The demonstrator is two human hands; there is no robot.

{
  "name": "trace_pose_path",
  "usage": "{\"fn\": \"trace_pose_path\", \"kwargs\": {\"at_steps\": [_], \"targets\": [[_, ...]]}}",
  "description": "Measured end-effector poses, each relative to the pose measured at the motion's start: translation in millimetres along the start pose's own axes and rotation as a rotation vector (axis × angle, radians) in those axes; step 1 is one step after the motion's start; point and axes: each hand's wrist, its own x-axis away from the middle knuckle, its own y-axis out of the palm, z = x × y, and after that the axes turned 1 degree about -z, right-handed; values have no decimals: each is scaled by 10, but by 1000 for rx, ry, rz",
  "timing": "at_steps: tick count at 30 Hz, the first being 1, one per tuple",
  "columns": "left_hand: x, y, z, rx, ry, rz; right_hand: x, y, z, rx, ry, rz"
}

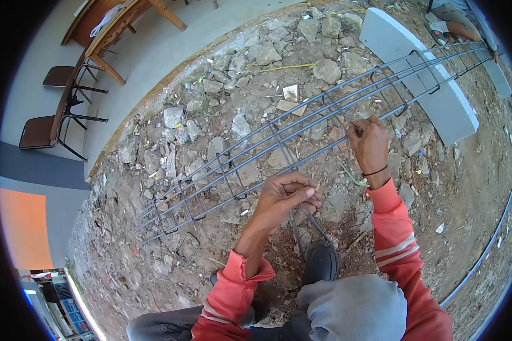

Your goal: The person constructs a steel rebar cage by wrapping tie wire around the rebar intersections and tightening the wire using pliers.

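A long rebar cage (250,149) of straight bars and square stirrups runs diagonally across the view, above the rubble. My right hand (371,142) is closed in a pinch at the near side of the cage, beside a stirrup; what its fingertips grip is too small to tell. Lower and to the left, my left hand (287,199) is curled with thumb and fingers together, just in front of the cage's near bar. Anything inside it is hidden. Two dark metal bars (317,225) spread out below this hand toward my shoe (321,262).
A loose square stirrup (188,248) lies on the rubble. A pale curved slab (421,74) sits beneath the cage's far part, where another person (461,29) is partly visible. Brown chairs (38,132) and a wooden table (111,28) stand at upper left. A hose (489,250) runs along the right.
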Motion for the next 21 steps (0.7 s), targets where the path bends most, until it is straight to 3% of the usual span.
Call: {"fn": "trace_pose_path", "kwargs": {"at_steps": [4,8,10,13,15,17,21], "targets": [[-10,26,-94,31,-24,-4,124,-395,-373,5,41,-15],[-114,113,-104,105,-50,92,691,-819,-615,-291,-145,-612],[-160,164,-108,112,-68,186,1044,-799,-703,-298,-80,-687],[-228,266,-192,77,-100,133,1424,-739,-724,-169,145,-664],[-276,331,-240,102,-110,103,1572,-823,-716,-227,185,-600],[-326,361,-265,117,-121,78,1671,-880,-735,-599,322,-593],[-427,349,-276,237,-176,-6,1763,-925,-930,-358,370,-451]]}}
